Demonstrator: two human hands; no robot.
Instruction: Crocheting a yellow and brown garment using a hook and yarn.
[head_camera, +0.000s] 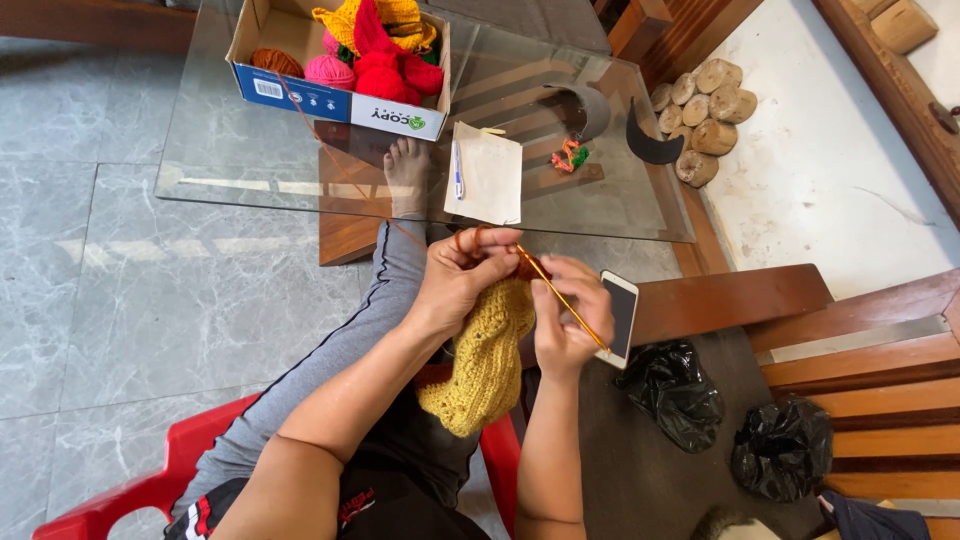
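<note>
My left hand (462, 275) grips the top edge of a mustard-yellow crocheted piece (487, 360) that hangs down over my lap. An orange yarn strand (335, 160) runs from my left fingers up to the orange yarn ball (275, 62) in the cardboard box (330, 100). My right hand (568, 315) holds an orange crochet hook (565, 300), its tip at the work's top edge beside my left fingers.
The glass table (240, 150) carries the box of several yarn balls, a cream pouch with a pen (487, 175) and a small colourful yarn scrap (570, 155). A white phone (620, 315) lies by my right hand. Two black plastic bags (780, 445) lie on the wooden bench.
</note>
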